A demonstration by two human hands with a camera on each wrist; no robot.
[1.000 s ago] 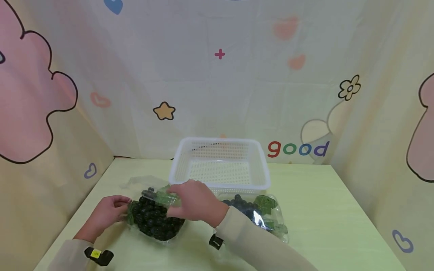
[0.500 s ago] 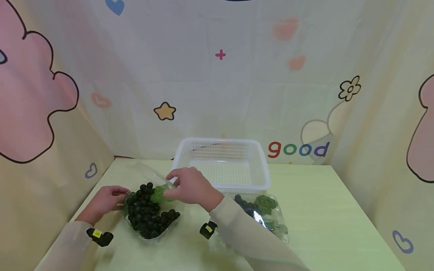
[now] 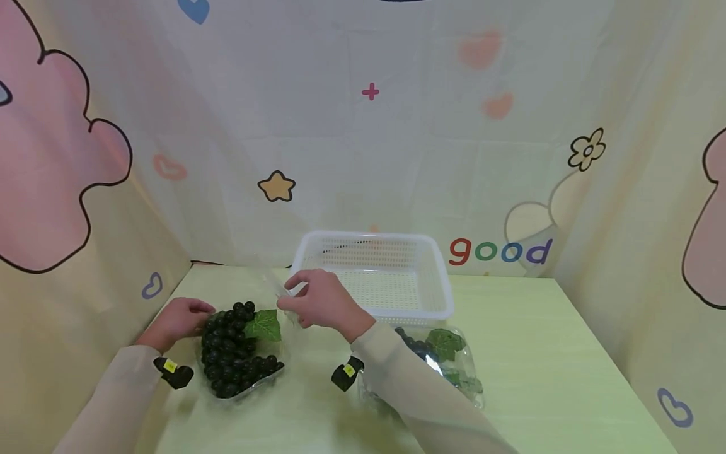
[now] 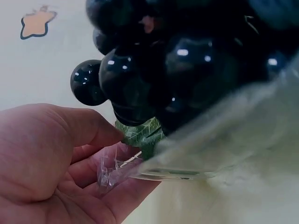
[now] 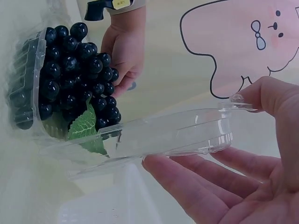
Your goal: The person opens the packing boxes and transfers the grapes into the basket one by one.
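Dark grapes (image 3: 229,353) with a green leaf (image 3: 263,326) lie in an open clear plastic clamshell box (image 5: 38,79) on the left of the table. My left hand (image 3: 177,323) pinches the box's left rim, thumb above and fingers below, close to another leaf (image 4: 140,133), as the left wrist view shows. With my right hand (image 3: 326,302) I hold the clear lid (image 5: 173,135) raised on the box's far right side. In the right wrist view its thumb is at the lid's edge tab and the fingers lie along the other side.
A white plastic basket (image 3: 368,312) stands at the back middle of the table. Right of centre, partly behind my right sleeve, lies a second clear box (image 3: 471,362) with dark grapes and leaves. A printed curtain (image 3: 397,157) hangs behind and at both sides.
The lid has swung up and back, uncovering the grapes and leaf. My right hand has risen with it toward the basket. The box and my left hand have shifted slightly left and away.
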